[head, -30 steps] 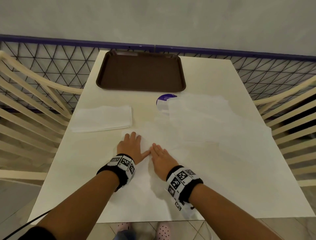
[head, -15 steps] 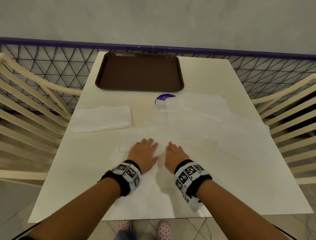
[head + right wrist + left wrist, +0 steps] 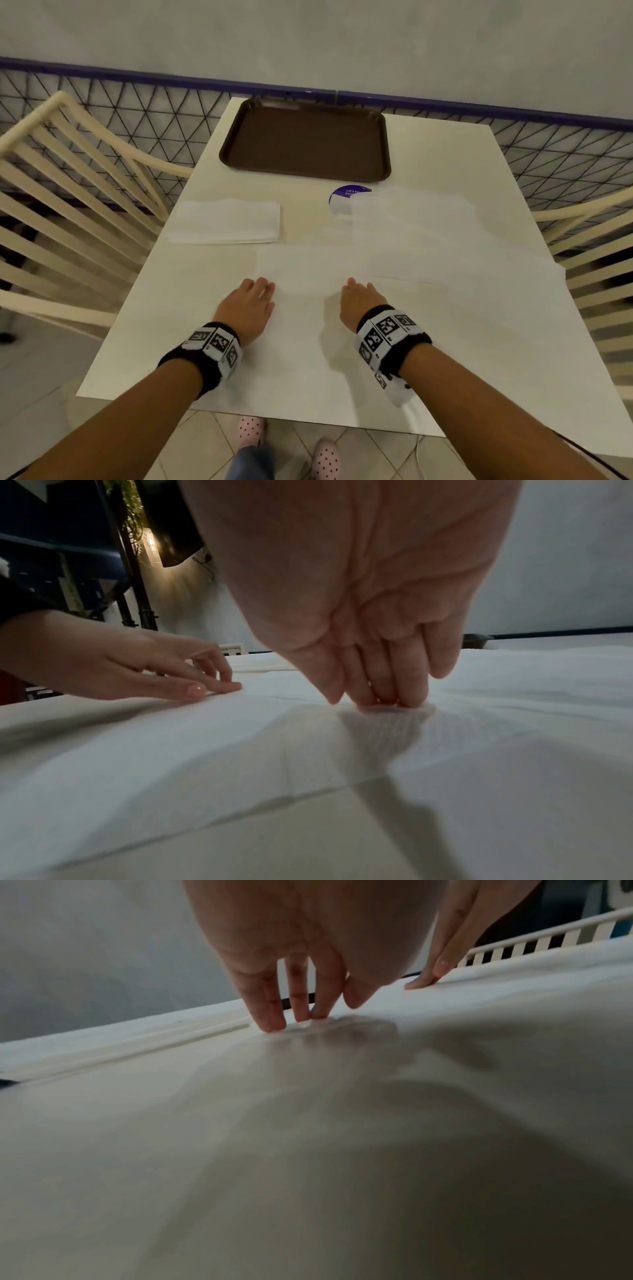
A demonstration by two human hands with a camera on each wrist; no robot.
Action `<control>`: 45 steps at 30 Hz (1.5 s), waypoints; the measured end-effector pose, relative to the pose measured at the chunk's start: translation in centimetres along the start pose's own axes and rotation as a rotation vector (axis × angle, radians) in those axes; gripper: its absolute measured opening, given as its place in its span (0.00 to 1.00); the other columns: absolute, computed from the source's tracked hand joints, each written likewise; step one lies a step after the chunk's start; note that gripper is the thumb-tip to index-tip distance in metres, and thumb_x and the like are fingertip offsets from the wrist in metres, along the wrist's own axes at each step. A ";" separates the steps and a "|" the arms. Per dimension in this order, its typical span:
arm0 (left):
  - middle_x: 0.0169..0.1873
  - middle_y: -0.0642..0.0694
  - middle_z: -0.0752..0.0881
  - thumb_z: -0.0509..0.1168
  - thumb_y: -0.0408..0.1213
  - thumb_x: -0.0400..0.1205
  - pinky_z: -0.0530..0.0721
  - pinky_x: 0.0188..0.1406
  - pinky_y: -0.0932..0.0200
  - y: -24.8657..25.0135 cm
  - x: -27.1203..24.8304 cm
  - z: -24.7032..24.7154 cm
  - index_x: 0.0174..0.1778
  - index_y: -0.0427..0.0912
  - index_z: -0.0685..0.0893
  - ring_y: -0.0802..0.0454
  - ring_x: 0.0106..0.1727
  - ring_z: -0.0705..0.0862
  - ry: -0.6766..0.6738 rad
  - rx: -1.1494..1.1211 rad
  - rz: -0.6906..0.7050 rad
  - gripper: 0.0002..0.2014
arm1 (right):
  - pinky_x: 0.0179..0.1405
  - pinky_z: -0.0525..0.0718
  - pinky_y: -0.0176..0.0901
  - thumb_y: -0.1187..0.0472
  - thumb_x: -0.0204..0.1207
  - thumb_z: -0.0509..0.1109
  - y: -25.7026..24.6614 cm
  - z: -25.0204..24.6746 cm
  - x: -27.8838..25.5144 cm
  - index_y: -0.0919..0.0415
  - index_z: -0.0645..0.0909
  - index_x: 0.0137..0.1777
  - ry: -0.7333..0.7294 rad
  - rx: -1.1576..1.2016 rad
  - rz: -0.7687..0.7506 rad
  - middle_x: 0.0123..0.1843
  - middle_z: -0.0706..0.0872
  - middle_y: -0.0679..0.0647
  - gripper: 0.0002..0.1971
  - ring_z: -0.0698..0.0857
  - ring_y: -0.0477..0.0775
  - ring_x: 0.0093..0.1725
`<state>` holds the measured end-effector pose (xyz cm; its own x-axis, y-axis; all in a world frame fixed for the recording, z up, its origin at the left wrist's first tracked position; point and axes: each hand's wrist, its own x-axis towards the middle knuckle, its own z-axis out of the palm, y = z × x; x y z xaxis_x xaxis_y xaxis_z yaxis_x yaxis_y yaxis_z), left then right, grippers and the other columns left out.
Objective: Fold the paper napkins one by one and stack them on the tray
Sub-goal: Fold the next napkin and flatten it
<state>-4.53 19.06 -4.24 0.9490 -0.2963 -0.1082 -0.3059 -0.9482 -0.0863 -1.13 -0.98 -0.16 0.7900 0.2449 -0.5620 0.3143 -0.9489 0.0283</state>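
A plain pale grey wall (image 3: 308, 37) is seen behind a black triangular-mesh railing (image 3: 113, 113) capped by a purple rail (image 3: 479, 108). A white rectangular table (image 3: 428, 150) is flanked by cream slatted wooden chairs (image 3: 65, 205). Beige tiled flooring (image 3: 202, 442) is visible below.

Napkin in front: we see a thin white paper napkin (image 3: 305, 274) lying flat on the table nearest the person, one crease line running across it in the right wrist view.
Folded napkins: a small neat white stack (image 3: 224, 222) to the left, well apart from the tray.
Loose napkins: unfolded white sheets (image 3: 421, 236) overlapping each other on the right side.
Tray: we see a brown rectangular tray (image 3: 305, 140) at the far edge, nothing on it.
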 end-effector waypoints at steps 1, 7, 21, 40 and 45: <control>0.37 0.43 0.88 0.75 0.43 0.66 0.82 0.21 0.64 -0.5 -0.1 -0.2 0.41 0.35 0.91 0.47 0.32 0.87 -0.025 0.000 0.006 0.14 | 0.75 0.66 0.49 0.66 0.83 0.50 0.0 -0.1 0.1 0.68 0.70 0.71 -0.003 -0.001 0.003 0.73 0.70 0.61 0.19 0.73 0.60 0.71; 0.79 0.44 0.60 0.57 0.38 0.84 0.63 0.75 0.57 -0.4 2.5 -2.6 0.78 0.38 0.63 0.49 0.80 0.61 -0.127 -0.022 0.020 0.26 | 0.68 0.73 0.48 0.65 0.84 0.54 -0.1 -1.6 0.2 0.69 0.76 0.65 0.024 -0.015 -0.003 0.67 0.78 0.62 0.16 0.77 0.62 0.68; 0.69 0.38 0.72 0.50 0.30 0.86 0.78 0.58 0.51 0.8 5.9 -4.0 0.79 0.36 0.58 0.44 0.66 0.77 -0.294 0.110 0.142 0.23 | 0.80 0.55 0.53 0.57 0.85 0.53 0.7 -1.1 1.7 0.61 0.66 0.74 0.154 -0.114 -0.061 0.68 0.79 0.58 0.19 0.77 0.59 0.69; 0.69 0.42 0.76 0.49 0.32 0.88 0.80 0.57 0.49 -20.3 9.4 -12.0 0.82 0.43 0.53 0.42 0.65 0.78 -0.002 0.288 0.009 0.25 | 0.63 0.76 0.52 0.73 0.82 0.50 -7.9 -17.3 8.4 0.59 0.64 0.78 0.516 0.060 -0.100 0.73 0.76 0.59 0.25 0.77 0.63 0.69; 0.47 0.36 0.90 0.82 0.24 0.58 0.89 0.35 0.47 -22.7 7.7 -6.7 0.58 0.33 0.86 0.38 0.41 0.90 0.223 0.234 0.191 0.30 | 0.74 0.66 0.45 0.73 0.83 0.48 -10.6 -14.1 10.6 0.55 0.59 0.80 0.458 0.082 -0.114 0.81 0.63 0.51 0.27 0.68 0.59 0.77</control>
<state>10.25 37.58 3.49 0.8586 -0.5076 0.0719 -0.4640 -0.8291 -0.3120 11.30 14.50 5.23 0.9093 0.3936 -0.1353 0.3846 -0.9189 -0.0880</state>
